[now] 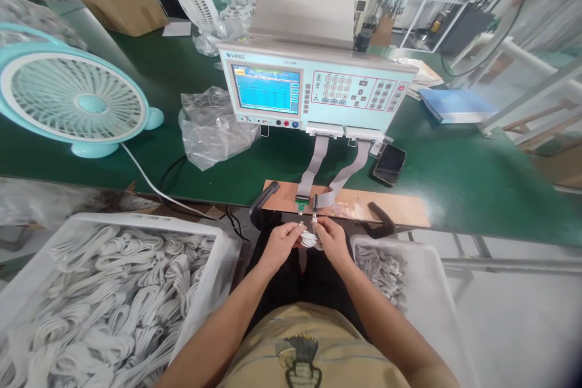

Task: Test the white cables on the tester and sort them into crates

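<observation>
The table (218,179) has a smooth, faintly glossy green surface. On it, a crumpled bag (209,124) of thin, clear plastic catches the light. The large fan (91,103) is smooth plastic, and the box (120,5) is matt brown cardboard. The phone's (390,165) dark face looks glossy. Both bins (213,227) look like smooth plastic; the cables (122,309) look like matt plastic. The shirt (273,351) is soft, matt cloth.

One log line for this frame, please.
left hand: holding white cable | right hand: holding same cable, near ribbon connector | tester: screen lit | phone: on table
</observation>
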Tool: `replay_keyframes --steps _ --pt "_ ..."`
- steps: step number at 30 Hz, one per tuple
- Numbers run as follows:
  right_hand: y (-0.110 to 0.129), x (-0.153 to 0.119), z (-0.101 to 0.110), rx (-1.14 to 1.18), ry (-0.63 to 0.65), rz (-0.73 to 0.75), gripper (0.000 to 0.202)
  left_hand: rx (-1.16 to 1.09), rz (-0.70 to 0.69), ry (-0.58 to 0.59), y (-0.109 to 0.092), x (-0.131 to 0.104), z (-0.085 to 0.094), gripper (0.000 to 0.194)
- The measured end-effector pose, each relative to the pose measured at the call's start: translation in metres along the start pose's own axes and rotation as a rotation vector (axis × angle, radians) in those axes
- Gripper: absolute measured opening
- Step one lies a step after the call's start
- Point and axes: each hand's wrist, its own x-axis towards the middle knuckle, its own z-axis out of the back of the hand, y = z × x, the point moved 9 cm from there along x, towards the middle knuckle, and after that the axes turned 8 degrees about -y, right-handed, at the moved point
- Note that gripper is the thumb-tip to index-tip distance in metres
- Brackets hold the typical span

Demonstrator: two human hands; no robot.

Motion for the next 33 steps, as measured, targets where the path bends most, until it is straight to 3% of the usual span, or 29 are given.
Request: replay_keyframes --steps 8,14,21,29,33 --pt "0.000 0.001 -0.002 0.069 0.002 -0.052 0.021 0.267 -0.238 0.097 -0.021 -0.001 0.004 0.031" --pt "-0.016 0.003 -0.009 0.344 -0.033 -0.304 0.019 0.201 -0.223 0.197 -0.024 0.002 0.001 0.028" --pt "-0.015 0.005 -0.010 0.379 -0.024 -0.324 0.018 0.178 -0.295 -0.018 -0.021 0.014 0.008 0.024" --pt "-0.016 0.006 -0.008 0.304 0.005 -0.308 0.021 0.114 -0.269 -0.022 -0.017 0.023 0.005 0.026" --pt "-0.019 0.006 -0.008 0.299 0.013 -0.301 0.021 0.011 -0.211 -0.078 -0.012 0.023 0.007 0.027"
